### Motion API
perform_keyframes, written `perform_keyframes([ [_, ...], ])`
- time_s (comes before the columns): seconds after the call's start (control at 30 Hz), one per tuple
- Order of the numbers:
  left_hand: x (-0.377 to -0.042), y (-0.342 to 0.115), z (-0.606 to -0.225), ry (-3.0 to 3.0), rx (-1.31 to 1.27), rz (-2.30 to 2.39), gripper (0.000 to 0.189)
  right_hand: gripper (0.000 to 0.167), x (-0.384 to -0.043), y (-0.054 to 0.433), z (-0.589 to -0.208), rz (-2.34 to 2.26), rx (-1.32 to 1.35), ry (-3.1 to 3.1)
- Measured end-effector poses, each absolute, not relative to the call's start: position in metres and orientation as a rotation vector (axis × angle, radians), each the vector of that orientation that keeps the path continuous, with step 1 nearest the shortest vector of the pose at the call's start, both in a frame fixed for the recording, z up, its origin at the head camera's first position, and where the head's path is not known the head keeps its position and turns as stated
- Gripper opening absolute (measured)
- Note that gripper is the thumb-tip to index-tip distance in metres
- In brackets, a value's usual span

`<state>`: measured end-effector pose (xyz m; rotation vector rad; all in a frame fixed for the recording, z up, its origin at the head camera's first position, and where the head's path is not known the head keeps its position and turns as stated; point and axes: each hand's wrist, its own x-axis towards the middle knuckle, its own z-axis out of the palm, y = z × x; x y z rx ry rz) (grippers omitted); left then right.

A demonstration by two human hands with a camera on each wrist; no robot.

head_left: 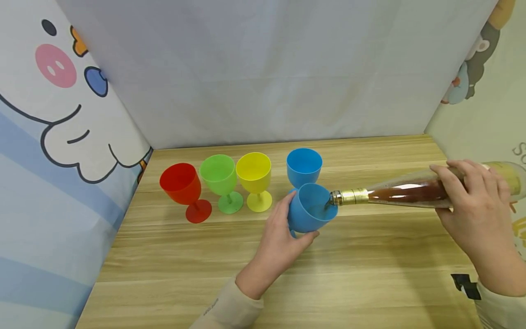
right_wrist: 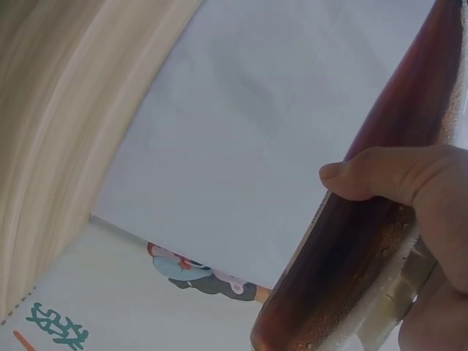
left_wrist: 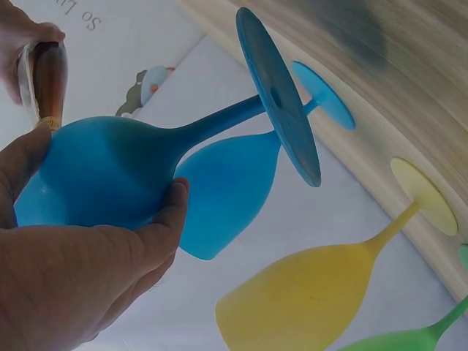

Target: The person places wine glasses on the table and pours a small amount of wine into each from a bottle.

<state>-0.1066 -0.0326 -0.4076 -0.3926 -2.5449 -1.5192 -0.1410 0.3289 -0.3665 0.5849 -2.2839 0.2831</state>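
My left hand (head_left: pixel 280 240) grips a blue goblet (head_left: pixel 309 218) by its bowl, tilted toward the right and lifted off the table, its foot (left_wrist: pixel 278 99) showing in the left wrist view. My right hand (head_left: pixel 478 205) holds a glass bottle (head_left: pixel 411 188) of dark reddish-brown liquid, lying nearly level. The bottle's neck, wrapped in gold foil (head_left: pixel 354 196), points left, and its mouth is at the goblet's rim. Dark liquid runs from the mouth into the bowl. In the right wrist view, the thumb (right_wrist: pixel 380 172) presses along the bottle's side.
Behind the held goblet stands a second blue goblet (head_left: pixel 304 165). Left of it, in a row, are a yellow goblet (head_left: pixel 255 176), a green goblet (head_left: pixel 219 176) and a red goblet (head_left: pixel 182 185) on the wooden table (head_left: pixel 185 278). A pale cloth wall (head_left: pixel 263 73) rises behind.
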Motion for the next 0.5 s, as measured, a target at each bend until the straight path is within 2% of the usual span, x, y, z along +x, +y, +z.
perform_keyframes([
  [0.5, -0.107, -0.0302, -0.4059, -2.565, -0.355, -1.558, 0.093, 0.094, -0.1394, 0.3286, -0.37, 0.275, 0.575, -2.344],
])
